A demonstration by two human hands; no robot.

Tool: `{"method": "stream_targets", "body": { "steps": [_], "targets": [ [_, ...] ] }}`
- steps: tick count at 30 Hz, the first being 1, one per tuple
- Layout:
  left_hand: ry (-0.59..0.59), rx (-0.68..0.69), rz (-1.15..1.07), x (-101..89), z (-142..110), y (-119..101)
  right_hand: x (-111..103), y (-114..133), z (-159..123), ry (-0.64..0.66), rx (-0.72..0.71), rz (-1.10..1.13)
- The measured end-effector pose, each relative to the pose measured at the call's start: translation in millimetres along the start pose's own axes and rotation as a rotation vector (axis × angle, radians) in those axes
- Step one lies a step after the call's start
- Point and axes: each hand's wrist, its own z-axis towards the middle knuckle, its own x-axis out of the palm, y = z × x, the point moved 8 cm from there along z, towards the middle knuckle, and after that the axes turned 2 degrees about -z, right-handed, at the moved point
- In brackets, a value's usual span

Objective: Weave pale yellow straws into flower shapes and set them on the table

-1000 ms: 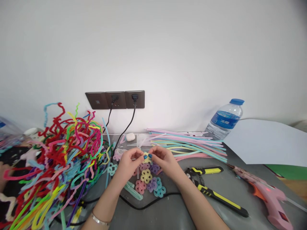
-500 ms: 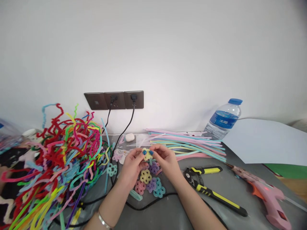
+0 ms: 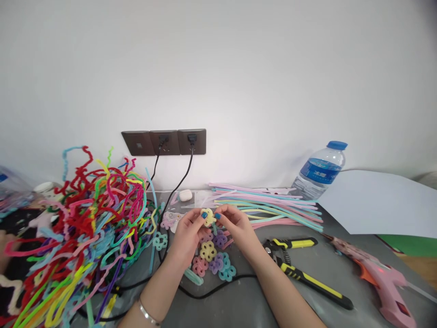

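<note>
Thumbs (image 3: 204, 215) moved apart, left hand (image 3: 187, 232) and right hand (image 3: 239, 228) pinch a yellow flower (image 3: 208, 221).

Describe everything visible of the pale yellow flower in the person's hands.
The pale yellow flower is small, its rounded loops apparently bent from fuzzy pipe cleaner. Its looped face is towards the camera. The left hand pinches its left side, thumb in front; the right hand is at its right edge, though whether it grips is unclear. Fingers hide part of it. In the picture it sits above other looped flowers.
</note>
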Motion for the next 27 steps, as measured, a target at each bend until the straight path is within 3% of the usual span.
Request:
{"method": "stream_targets", "body": {
  "steps": [11,18,27],
  "targets": [
    [0.0,-0.01,-0.043,0.5,-1.5,-0.8,1.7,4.0,-0.7,0.024,0.007,0.015],
    [-0.051,0.119,0.115,-4.1,-2.5,-9.0,8.2,1.8,-0.3,0.09,-0.019,0.112],
    [0.002,0.03,0.127,2.6,-1.8,-4.0,2.8,-0.9,-1.0,0.011,0.001,0.211]
  ]
}}
